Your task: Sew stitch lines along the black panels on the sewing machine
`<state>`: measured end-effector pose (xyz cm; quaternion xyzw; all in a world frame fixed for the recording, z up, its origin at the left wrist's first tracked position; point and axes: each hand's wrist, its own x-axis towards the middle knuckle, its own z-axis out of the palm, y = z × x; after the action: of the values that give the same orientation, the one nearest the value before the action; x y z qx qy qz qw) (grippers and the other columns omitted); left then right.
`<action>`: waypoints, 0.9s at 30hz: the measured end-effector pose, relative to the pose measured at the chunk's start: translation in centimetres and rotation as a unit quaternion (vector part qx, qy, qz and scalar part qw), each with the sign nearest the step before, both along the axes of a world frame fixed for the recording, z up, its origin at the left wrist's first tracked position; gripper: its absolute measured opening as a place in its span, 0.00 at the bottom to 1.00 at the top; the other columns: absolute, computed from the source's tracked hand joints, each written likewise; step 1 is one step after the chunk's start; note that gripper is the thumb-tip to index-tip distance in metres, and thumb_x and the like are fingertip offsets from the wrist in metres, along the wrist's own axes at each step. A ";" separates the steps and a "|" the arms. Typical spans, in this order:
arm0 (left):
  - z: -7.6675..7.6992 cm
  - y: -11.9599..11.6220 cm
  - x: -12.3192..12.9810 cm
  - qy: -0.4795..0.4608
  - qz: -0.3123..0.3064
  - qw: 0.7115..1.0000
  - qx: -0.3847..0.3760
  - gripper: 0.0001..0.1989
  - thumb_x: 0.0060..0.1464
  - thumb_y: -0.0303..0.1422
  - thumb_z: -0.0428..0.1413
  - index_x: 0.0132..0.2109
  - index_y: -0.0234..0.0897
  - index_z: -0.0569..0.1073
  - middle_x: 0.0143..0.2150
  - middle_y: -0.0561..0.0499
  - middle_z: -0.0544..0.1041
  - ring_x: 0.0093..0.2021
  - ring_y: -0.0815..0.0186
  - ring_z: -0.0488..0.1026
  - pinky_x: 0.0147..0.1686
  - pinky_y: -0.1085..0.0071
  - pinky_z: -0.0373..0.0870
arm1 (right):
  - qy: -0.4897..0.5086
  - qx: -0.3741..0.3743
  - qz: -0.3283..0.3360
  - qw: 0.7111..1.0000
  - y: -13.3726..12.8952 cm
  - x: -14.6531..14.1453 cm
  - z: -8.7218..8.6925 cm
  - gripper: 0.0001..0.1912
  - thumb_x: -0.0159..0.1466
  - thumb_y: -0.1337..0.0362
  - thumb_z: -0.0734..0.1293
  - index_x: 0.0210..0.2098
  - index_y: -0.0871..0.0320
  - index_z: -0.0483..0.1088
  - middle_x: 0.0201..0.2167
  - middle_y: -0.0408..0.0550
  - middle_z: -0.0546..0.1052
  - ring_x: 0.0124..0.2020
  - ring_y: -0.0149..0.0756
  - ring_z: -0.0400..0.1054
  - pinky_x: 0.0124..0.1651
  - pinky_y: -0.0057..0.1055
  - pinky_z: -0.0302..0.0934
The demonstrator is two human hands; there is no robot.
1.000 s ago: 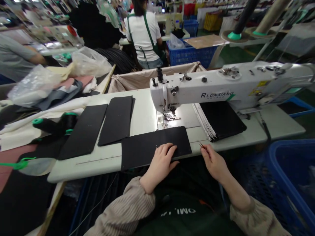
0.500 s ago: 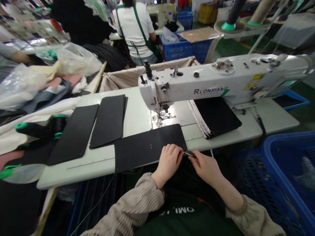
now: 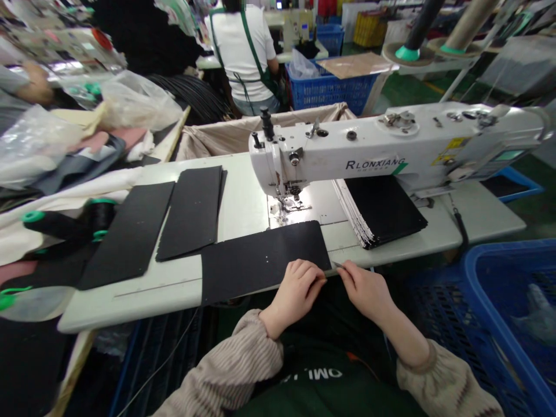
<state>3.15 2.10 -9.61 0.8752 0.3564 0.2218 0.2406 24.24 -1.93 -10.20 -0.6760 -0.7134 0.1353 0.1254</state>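
A flat black panel [image 3: 247, 260] lies along the front edge of the sewing table, with two small light dots near its middle. My left hand [image 3: 297, 292] is closed on the panel's near right corner, thumb and fingers pinched together. Just right of that corner, my right hand [image 3: 367, 292] is closed around small thread snips, whose metal tip [image 3: 337, 264] points toward the panel. The rest of the snips is hidden by my fingers. Behind the panel stands the white sewing machine [image 3: 373, 145], its needle area lit.
Left of the machine lie more black panels [image 3: 191, 214]. A stack of black pieces [image 3: 384, 208] sits under the machine arm. Black thread cones [image 3: 102, 217] are at far left. A blue basket [image 3: 486, 284] stands at the right. A person in a white shirt [image 3: 243, 55] sits ahead.
My right hand has tilted and shifted slightly right, and the snips' blades have drawn away from my left fingers, leaving only the tip visible. My left hand has lowered slightly at the panel's corner.
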 end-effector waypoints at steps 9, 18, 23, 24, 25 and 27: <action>0.5 0.2 -18.2 0.093 0.078 0.993 0.008 0.23 0.62 0.36 0.55 0.63 0.43 0.66 0.66 0.45 0.64 0.68 0.52 0.56 0.66 0.47 0.51 | 0.079 0.048 0.092 0.991 2.0 -0.2 -0.1 0.20 0.67 0.59 0.62 0.58 0.47 0.66 0.62 0.46 0.68 0.47 0.38 0.73 0.39 0.31 0.68; 5.4 -1.8 -22.4 -0.213 0.395 0.873 -0.190 0.19 0.52 0.45 0.63 0.44 0.36 0.78 0.40 0.47 0.82 0.39 0.56 0.78 0.39 0.65 0.75 | 0.274 0.052 0.045 0.959 4.8 -2.1 4.2 0.14 0.68 0.52 0.61 0.40 0.55 0.71 0.33 0.44 0.76 0.35 0.36 0.70 0.39 0.30 0.64; 8.3 -1.3 -21.5 -0.351 0.374 0.806 -0.296 0.24 0.47 0.45 0.66 0.49 0.36 0.77 0.41 0.46 0.82 0.35 0.59 0.78 0.32 0.71 0.73 | 0.288 0.040 0.001 0.957 5.4 -2.7 6.7 0.15 0.65 0.50 0.64 0.40 0.55 0.72 0.34 0.44 0.76 0.35 0.37 0.71 0.39 0.29 0.65; 8.5 -1.2 -21.6 -0.360 0.370 0.802 -0.302 0.25 0.47 0.45 0.67 0.50 0.36 0.77 0.42 0.46 0.81 0.36 0.59 0.78 0.33 0.71 0.72 | 0.287 0.039 -0.001 0.957 5.4 -2.7 6.8 0.16 0.64 0.50 0.64 0.41 0.55 0.73 0.35 0.44 0.77 0.36 0.38 0.71 0.40 0.30 0.65; 8.7 -1.2 -21.6 -0.364 0.366 0.800 -0.306 0.26 0.46 0.45 0.67 0.51 0.37 0.76 0.42 0.46 0.81 0.36 0.59 0.78 0.33 0.71 0.72 | 0.287 0.040 -0.003 0.957 5.5 -2.6 6.8 0.16 0.64 0.49 0.65 0.41 0.55 0.73 0.35 0.45 0.77 0.37 0.39 0.72 0.40 0.31 0.66; 8.9 -1.1 -21.8 -0.367 0.360 0.799 -0.311 0.28 0.46 0.45 0.67 0.52 0.38 0.76 0.44 0.45 0.81 0.37 0.58 0.78 0.33 0.71 0.72 | 0.284 0.043 -0.013 0.958 5.6 -2.5 6.5 0.17 0.63 0.49 0.66 0.41 0.54 0.74 0.36 0.45 0.78 0.38 0.41 0.72 0.40 0.32 0.67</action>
<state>-18.66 0.98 -0.71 0.4145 0.5807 0.4748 0.5154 21.73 3.68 -3.67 -0.6132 -0.6445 0.2891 0.3536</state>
